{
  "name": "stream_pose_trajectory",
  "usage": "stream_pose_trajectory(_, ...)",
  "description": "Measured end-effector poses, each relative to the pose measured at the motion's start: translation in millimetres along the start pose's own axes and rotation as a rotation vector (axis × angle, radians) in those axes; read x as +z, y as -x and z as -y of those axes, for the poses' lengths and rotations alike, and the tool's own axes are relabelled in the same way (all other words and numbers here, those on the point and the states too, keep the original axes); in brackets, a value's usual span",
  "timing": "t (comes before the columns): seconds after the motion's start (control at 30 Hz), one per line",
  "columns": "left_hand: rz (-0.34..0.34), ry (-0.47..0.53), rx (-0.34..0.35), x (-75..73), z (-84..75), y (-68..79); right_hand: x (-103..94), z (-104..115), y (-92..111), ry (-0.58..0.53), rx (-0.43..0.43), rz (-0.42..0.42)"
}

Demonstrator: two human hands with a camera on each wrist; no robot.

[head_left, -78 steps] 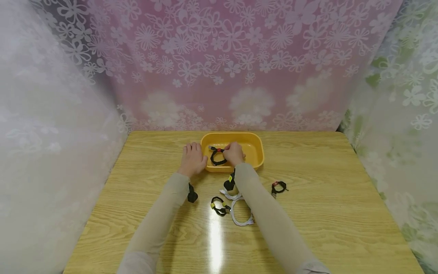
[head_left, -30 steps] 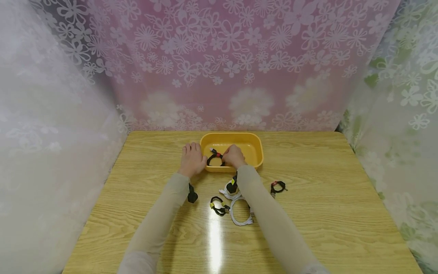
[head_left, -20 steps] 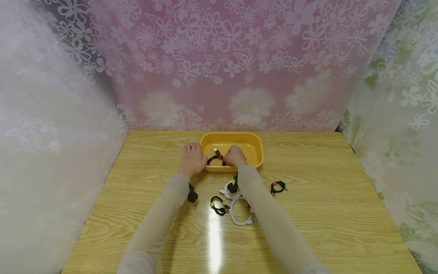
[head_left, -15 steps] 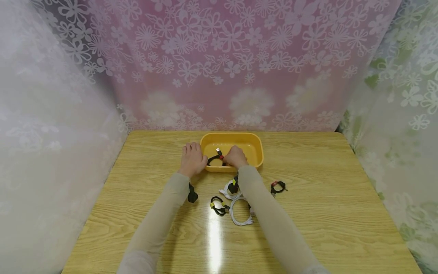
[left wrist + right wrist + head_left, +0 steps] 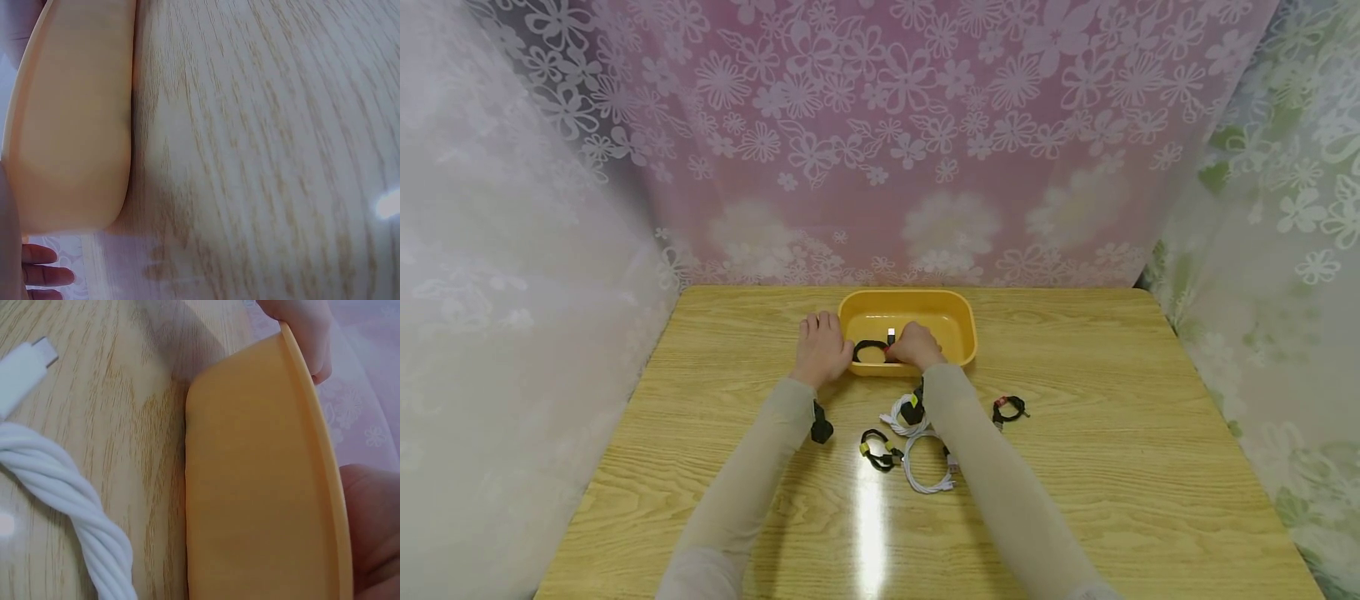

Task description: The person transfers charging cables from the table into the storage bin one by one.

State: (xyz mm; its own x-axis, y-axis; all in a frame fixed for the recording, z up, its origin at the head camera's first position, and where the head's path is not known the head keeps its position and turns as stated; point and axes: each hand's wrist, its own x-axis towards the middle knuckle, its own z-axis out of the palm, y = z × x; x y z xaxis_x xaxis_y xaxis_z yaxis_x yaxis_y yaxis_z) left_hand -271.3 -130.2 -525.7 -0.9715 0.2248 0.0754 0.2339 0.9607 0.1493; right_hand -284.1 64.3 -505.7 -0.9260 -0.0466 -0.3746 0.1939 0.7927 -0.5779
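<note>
Inside the yellow plastic box (image 5: 955, 337) my right hand (image 5: 917, 343) pinches a coiled black USB cable (image 5: 871, 343) at its red tie; the metal plug points up beside the fingers. The far side of the grip is hidden. My left hand (image 5: 822, 348) holds the box's left end, thumb over the rim and fingers outside. Those fingers (image 5: 47, 275) show past the box's corner in the left wrist view. The right wrist view shows the box's front wall (image 5: 256, 469) with both hands behind its rim.
In front of the box lie two coiled white cables (image 5: 910, 473), one partly under the right wrist, and a black cable with yellow ties (image 5: 874, 462). Another black cable with a red tie (image 5: 1015, 408) lies to the right. Floral curtains (image 5: 910, 167) surround the wooden table (image 5: 1112, 467).
The right hand has lowered the black cable toward the box's front wall and turned it, so its plug swings from upper left to upright. The left hand stays at the rim.
</note>
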Motion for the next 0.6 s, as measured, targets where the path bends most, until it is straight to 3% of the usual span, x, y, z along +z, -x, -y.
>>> stream_pose_trajectory(0.4, -0.006, 0.005, -0.002, -0.4, -0.4, 0.3, 1.5, 2.6, 0.4, 0.102, -0.020, 0.067)
stream_pose_trajectory(0.6, -0.015, 0.001, 0.002, -0.5, -0.5, 0.2, 2.9, 4.5, 3.1, 0.117, -0.072, 0.096)
